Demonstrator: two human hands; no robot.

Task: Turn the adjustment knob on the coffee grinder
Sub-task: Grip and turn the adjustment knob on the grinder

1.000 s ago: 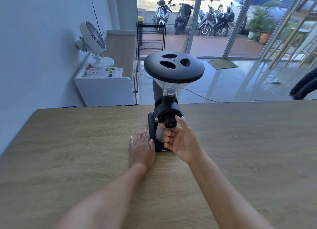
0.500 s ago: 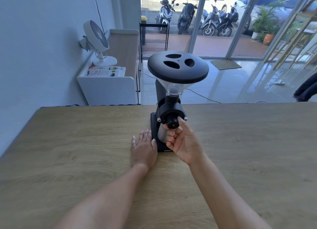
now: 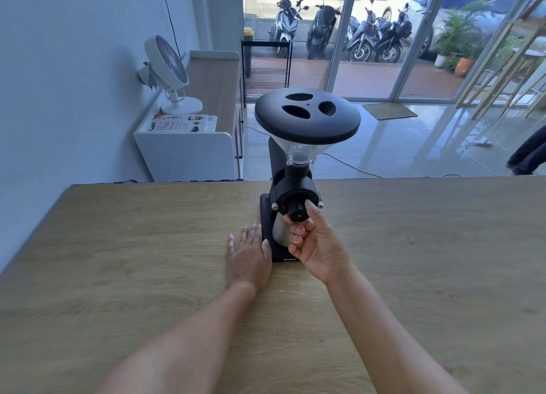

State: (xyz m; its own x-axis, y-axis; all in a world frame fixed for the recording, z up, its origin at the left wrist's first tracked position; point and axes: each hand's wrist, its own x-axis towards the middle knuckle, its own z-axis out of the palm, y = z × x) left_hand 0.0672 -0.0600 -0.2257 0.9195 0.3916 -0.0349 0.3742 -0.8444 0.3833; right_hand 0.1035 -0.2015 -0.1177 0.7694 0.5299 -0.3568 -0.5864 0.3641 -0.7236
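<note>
- Coffee grinder (image 3: pixel 295 169) stands upright on the wooden table (image 3: pixel 118 260), near its far edge, centre of view; black lid on the clear hopper.
- Adjustment knob (image 3: pixel 297 211) sits on the front of the grinder body, facing the person.
- Right hand (image 3: pixel 317 246): thumb and forefinger closed on the adjustment knob, remaining fingers (image 3: pixel 297 239) curled below it (in front of the metal cup).
- Left hand (image 3: pixel 248 256): flat on the table, palm down, fingers extended, thumb touching the grinder base; holds nothing.
</note>
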